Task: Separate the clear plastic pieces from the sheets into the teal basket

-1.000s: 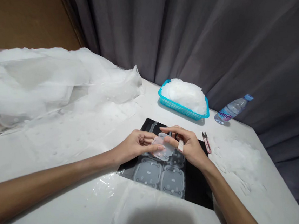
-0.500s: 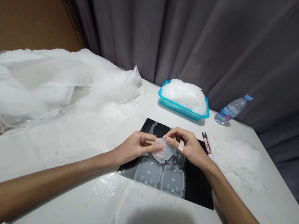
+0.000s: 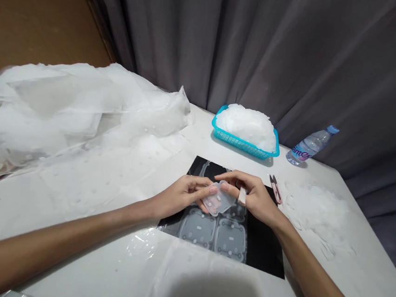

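Between my two hands is a small translucent white plastic piece (image 3: 221, 204), roughly square with notched edges. My left hand (image 3: 194, 191) pinches its left side, thumb on top and fingers beneath. My right hand (image 3: 246, 190) grips the upper right edge, and a white wrap circles one of its fingers. Below them a black sheet (image 3: 265, 248) lies on the table, with a clear sheet of similar square shapes (image 3: 197, 228) on it. My hands partly cover those shapes.
A blue basket (image 3: 243, 147) heaped with white pieces (image 3: 247, 125) stands at the back. Right of it are a water bottle (image 3: 310, 145), thread snips (image 3: 275, 189) and a pile of clear scraps (image 3: 318, 211). White plastic sheets (image 3: 83, 105) are heaped on the left.
The plastic piece has turned slightly and shows more of its face. My right fingers have shifted along its edge and my left fingers have moved under it.
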A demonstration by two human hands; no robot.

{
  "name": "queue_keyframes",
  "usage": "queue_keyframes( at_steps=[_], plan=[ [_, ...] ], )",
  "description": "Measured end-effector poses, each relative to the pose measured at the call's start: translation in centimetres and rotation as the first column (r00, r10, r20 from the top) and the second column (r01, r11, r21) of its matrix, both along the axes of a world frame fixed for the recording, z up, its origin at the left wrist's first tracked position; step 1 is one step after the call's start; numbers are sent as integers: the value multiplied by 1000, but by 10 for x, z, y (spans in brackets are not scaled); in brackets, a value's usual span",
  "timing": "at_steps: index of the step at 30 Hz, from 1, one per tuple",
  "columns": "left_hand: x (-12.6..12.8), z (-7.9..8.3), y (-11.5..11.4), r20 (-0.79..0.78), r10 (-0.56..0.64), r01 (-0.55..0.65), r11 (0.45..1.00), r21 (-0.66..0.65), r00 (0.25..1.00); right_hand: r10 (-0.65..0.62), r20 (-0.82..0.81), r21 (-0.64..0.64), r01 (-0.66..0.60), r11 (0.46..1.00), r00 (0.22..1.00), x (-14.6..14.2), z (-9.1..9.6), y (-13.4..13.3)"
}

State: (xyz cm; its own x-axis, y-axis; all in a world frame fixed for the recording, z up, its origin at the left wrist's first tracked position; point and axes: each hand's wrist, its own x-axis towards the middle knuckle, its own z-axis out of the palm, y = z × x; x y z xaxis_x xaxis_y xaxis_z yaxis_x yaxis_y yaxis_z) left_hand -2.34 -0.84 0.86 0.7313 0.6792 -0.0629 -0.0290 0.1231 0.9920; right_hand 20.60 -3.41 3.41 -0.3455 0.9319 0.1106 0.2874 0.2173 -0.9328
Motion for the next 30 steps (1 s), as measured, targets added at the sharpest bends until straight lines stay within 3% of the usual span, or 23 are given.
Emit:
queue_keyframes(
  at_steps=[6, 11, 14, 18, 22, 24, 27, 28, 30],
  plan=[
    [2, 9, -2, 82, -76, 92, 973, -211, 994, -43, -32, 44, 44, 998, 999, 1, 0, -2],
    [2, 9, -3, 81, -42, 61, 968, -245, 996, -58, -7, 35, 58, 998, 998, 3, 2, -1],
    [1, 7, -3, 62, -65, 75, 983, -170, 996, -77, 6, 84, 76, 994, 997, 3, 3, -1],
    [-2, 5, -2, -73, -88, 96, 989, 114, 993, -206, 12, 200, 200, 959, 978, 6, 5, -1],
    [-9, 0, -3, -247, -40, 137, 910, 390, 968, -378, -25, 307, 367, 878, 926, 20, 5, 13],
    [-13, -2, -4, -296, -62, 212, 834, 509, 953, -449, -52, 369, 434, 822, 892, 32, 8, 31],
    [-16, -5, -6, -317, -82, 285, 683, 673, 945, -560, -143, 486, 551, 679, 816, 53, 18, 68],
    [-17, -5, -6, -323, -79, 296, 644, 706, 943, -596, -187, 517, 594, 617, 781, 61, 22, 82],
    [-17, -5, -8, -344, -62, 311, 595, 741, 937, -637, -223, 539, 638, 550, 738, 73, 30, 108]
  ],
)
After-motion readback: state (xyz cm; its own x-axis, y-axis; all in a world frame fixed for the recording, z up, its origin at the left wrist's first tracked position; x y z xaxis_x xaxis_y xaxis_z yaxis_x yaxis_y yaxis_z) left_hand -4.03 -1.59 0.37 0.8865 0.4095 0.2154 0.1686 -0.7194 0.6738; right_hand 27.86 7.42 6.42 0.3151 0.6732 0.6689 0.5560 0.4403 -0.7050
